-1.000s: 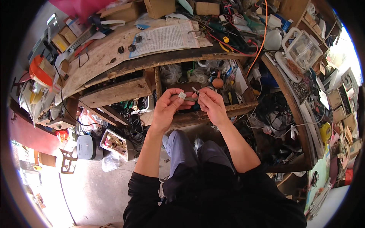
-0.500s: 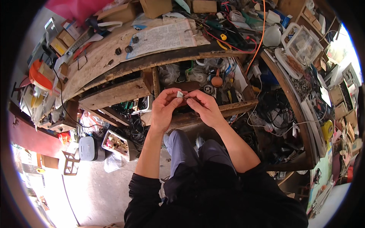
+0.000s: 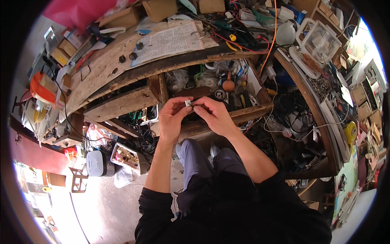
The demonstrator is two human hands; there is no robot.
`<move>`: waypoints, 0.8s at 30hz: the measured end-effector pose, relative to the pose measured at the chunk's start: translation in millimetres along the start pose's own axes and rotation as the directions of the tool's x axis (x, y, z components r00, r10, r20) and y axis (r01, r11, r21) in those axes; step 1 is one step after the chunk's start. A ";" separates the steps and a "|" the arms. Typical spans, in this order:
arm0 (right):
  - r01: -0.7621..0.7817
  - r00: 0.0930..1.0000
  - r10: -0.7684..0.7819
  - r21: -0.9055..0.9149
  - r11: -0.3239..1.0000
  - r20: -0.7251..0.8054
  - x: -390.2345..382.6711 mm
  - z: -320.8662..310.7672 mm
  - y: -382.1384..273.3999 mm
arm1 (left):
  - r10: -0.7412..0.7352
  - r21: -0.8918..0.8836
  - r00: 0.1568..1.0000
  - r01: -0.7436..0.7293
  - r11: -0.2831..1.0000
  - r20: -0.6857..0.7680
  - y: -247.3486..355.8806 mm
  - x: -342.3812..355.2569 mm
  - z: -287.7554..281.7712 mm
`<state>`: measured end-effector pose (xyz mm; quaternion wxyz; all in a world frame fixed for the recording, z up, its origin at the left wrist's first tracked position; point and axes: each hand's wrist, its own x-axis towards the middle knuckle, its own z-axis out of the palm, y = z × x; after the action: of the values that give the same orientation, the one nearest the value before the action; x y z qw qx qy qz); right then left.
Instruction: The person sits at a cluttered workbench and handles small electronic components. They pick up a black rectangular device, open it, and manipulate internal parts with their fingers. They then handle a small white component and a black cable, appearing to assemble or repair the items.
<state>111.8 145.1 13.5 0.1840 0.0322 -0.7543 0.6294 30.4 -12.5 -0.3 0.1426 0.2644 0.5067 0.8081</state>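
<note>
Thumb and fingers of my left hand (image 3: pixel 172 118) pinch a small white piece (image 3: pixel 188 103), too small to name. Right beside it, my right hand (image 3: pixel 214 115) is closed in a pinch, its fingertips almost meeting the left ones. Whatever those right fingertips hold is dark and tiny, and I cannot make it out. Both hands hover over the front edge of a pulled-out wooden drawer (image 3: pixel 248 114). Inside the drawer lie a brown rubber bulb (image 3: pixel 228 84), a dark brown oblong case (image 3: pixel 198 92), clear plastic bags and tools.
On the worn wooden bench (image 3: pixel 97 87) lie a printed sheet (image 3: pixel 166 44), several small black blocks (image 3: pixel 133 56) and pliers with wires. A second open drawer (image 3: pixel 122 105) juts out at the left. Tangled black cables (image 3: pixel 294 118) fill the right side. An orange cord (image 3: pixel 271 44) hangs down.
The white piece has tilted and shifted slightly left and down between my fingers. Both hands stay together in nearly the same place; the view has turned a little.
</note>
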 end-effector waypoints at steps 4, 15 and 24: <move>0.032 0.999 -0.032 -0.015 0.999 -0.034 1.0 3.3 1.0 | 0.019 0.095 0.998 -0.013 0.995 -0.065 -1.4 -1.4 1.6; 0.111 0.989 -0.115 -0.049 0.993 -0.093 4.5 13.7 5.7 | 0.028 0.041 0.991 -0.023 0.999 -0.128 -1.0 -4.7 7.8; -0.060 0.998 0.060 0.018 0.998 0.018 1.7 5.0 4.6 | 0.048 0.060 0.994 -0.042 0.997 -0.100 1.7 -5.0 7.1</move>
<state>107.7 141.5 9.0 0.1579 0.0169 -0.7507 0.6413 38.7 -10.5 2.3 0.0908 0.2386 0.5304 0.8084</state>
